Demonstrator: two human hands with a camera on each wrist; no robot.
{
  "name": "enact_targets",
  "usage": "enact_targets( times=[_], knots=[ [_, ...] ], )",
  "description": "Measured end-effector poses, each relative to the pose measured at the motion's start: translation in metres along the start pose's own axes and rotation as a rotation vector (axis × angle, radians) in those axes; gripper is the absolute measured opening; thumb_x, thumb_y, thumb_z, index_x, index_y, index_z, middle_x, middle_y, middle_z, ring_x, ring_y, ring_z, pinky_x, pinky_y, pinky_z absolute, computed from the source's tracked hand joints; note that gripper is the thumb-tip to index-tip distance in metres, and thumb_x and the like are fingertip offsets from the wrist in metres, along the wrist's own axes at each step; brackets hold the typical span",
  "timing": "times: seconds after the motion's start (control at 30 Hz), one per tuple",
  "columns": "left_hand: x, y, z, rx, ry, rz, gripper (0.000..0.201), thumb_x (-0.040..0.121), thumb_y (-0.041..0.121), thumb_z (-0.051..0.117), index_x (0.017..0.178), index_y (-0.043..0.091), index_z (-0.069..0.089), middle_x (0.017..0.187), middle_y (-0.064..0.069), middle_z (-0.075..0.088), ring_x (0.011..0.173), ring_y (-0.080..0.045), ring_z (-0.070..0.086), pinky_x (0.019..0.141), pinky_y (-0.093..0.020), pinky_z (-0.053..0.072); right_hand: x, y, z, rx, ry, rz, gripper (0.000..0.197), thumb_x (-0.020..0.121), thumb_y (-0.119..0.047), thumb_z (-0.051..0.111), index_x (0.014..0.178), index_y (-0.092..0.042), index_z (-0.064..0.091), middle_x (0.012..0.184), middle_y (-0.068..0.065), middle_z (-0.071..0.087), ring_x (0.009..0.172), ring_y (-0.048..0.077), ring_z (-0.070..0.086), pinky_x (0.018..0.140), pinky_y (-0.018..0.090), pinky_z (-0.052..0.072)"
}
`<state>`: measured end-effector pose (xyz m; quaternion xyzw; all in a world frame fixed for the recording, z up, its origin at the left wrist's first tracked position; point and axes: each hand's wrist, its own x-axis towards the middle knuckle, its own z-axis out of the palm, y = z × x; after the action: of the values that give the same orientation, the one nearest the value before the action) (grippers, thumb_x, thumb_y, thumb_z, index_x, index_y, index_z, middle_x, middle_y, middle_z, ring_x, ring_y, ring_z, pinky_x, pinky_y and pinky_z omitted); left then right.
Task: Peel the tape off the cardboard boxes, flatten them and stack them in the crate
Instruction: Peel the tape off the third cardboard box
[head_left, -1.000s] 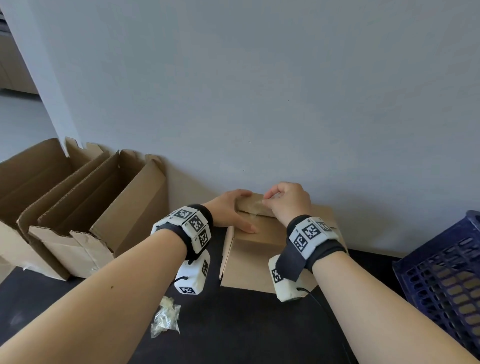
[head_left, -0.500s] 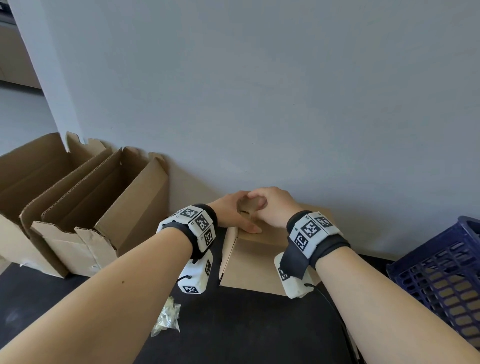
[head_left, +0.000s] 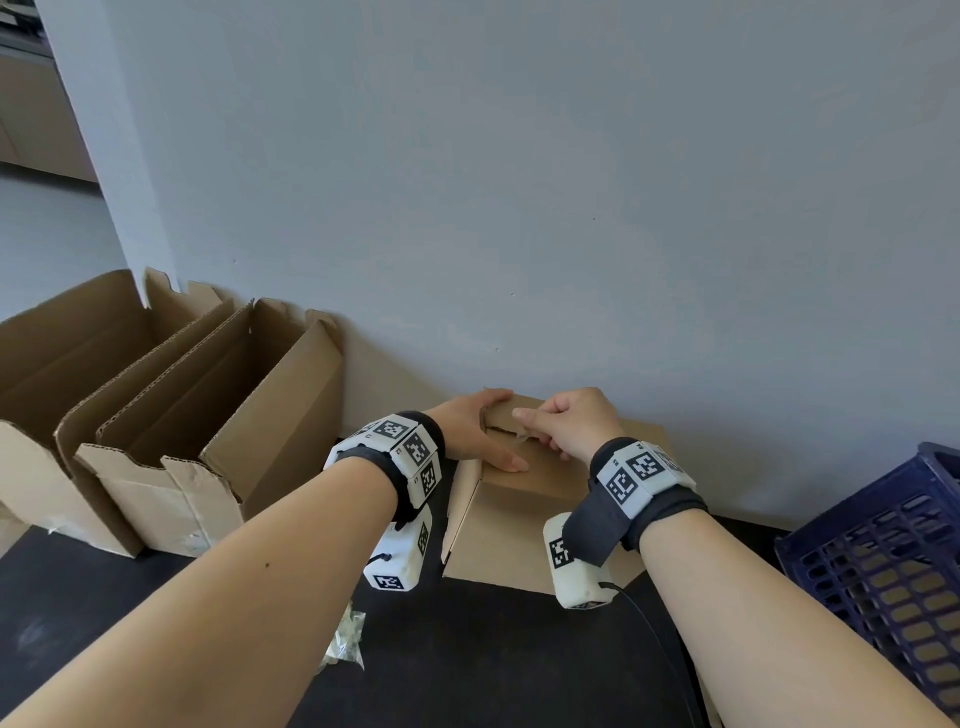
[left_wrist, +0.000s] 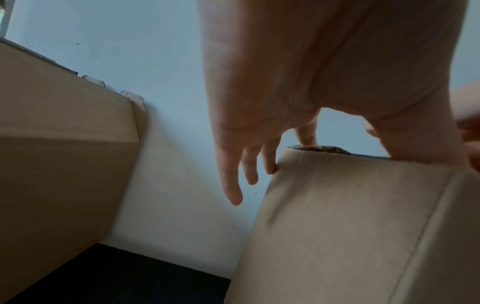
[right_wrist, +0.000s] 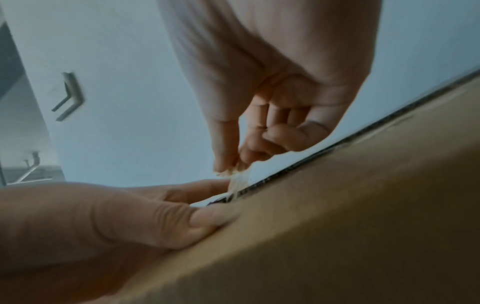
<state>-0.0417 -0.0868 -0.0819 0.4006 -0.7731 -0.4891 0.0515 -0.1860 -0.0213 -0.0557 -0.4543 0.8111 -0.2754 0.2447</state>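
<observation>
A small closed cardboard box (head_left: 511, 530) stands on the dark table against the grey wall. My left hand (head_left: 475, 434) lies over its top left corner, thumb flat on the top and fingers (left_wrist: 235, 191) hanging down its far left side. My right hand (head_left: 563, 423) is at the top seam and pinches a strip of clear tape (right_wrist: 235, 184) between thumb and forefinger; the strip runs from the fingertips down to the seam. In the right wrist view the left thumb (right_wrist: 207, 219) presses the box top (right_wrist: 337, 216) beside the tape.
Two open cardboard boxes (head_left: 208, 426) stand side by side at the left against the wall. A dark blue plastic crate (head_left: 893, 561) sits at the right edge. A crumpled wad of clear tape (head_left: 345, 642) lies on the table under my left forearm.
My right hand slid left along the seam to meet the left hand, then stayed there pinching the tape. The left hand has stayed on the box corner.
</observation>
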Motion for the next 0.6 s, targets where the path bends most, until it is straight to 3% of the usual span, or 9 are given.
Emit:
enact_targets(
  times=[0.1, 0.23, 0.33, 0.43, 0.53, 0.6],
  knots=[
    [-0.001, 0.002, 0.000, -0.007, -0.007, -0.007, 0.098, 0.073, 0.032, 0.080, 0.150, 0.028, 0.020, 0.147, 0.005, 0.036, 0.133, -0.013, 0.037, 0.095, -0.015, 0.026, 0.001, 0.002, -0.007, -0.036, 0.084, 0.037, 0.029, 0.071, -0.037, 0.080, 0.057, -0.018, 0.063, 0.056, -0.005, 0.062, 0.054, 0.011, 0.054, 0.061, 0.026, 0.050],
    [-0.002, 0.002, 0.002, -0.021, -0.001, -0.013, 0.097, 0.073, 0.031, 0.081, 0.150, 0.028, 0.021, 0.146, 0.004, 0.037, 0.131, -0.013, 0.038, 0.095, -0.014, 0.026, -0.003, 0.001, -0.010, -0.267, 0.142, 0.023, 0.020, 0.068, -0.032, 0.081, 0.063, -0.018, 0.067, 0.063, -0.005, 0.063, 0.062, 0.011, 0.058, 0.051, 0.020, 0.040],
    [-0.002, 0.001, 0.002, -0.023, 0.011, -0.016, 0.097, 0.072, 0.029, 0.081, 0.149, 0.028, 0.021, 0.144, 0.003, 0.038, 0.130, -0.014, 0.040, 0.095, -0.016, 0.028, -0.006, -0.002, -0.001, -0.308, 0.162, -0.022, 0.019, 0.071, -0.027, 0.079, 0.078, -0.018, 0.064, 0.072, -0.004, 0.060, 0.077, 0.019, 0.062, 0.062, 0.023, 0.042],
    [-0.003, 0.000, 0.000, -0.028, 0.009, -0.022, 0.097, 0.074, 0.029, 0.080, 0.150, 0.027, 0.020, 0.144, 0.003, 0.039, 0.129, -0.014, 0.040, 0.094, -0.015, 0.028, -0.005, -0.004, 0.000, -0.200, 0.176, -0.009, 0.042, 0.069, -0.022, 0.080, 0.096, -0.019, 0.049, 0.079, -0.003, 0.053, 0.079, 0.021, 0.058, 0.064, 0.026, 0.040],
    [-0.003, 0.001, 0.000, -0.014, 0.011, -0.026, 0.098, 0.073, 0.029, 0.080, 0.150, 0.027, 0.020, 0.143, 0.002, 0.039, 0.129, -0.014, 0.041, 0.095, -0.016, 0.028, -0.003, -0.004, 0.003, -0.235, 0.157, -0.048, 0.020, 0.070, -0.020, 0.080, 0.080, -0.019, 0.062, 0.074, -0.005, 0.059, 0.076, 0.017, 0.060, 0.065, 0.024, 0.045],
    [-0.004, 0.001, 0.000, -0.008, 0.014, -0.029, 0.098, 0.072, 0.029, 0.081, 0.150, 0.027, 0.021, 0.143, 0.002, 0.040, 0.128, -0.015, 0.041, 0.095, -0.016, 0.029, -0.004, -0.001, 0.005, -0.223, 0.147, -0.097, 0.013, 0.073, -0.019, 0.078, 0.068, -0.019, 0.066, 0.065, -0.008, 0.060, 0.067, 0.012, 0.059, 0.057, 0.019, 0.043]
  ],
)
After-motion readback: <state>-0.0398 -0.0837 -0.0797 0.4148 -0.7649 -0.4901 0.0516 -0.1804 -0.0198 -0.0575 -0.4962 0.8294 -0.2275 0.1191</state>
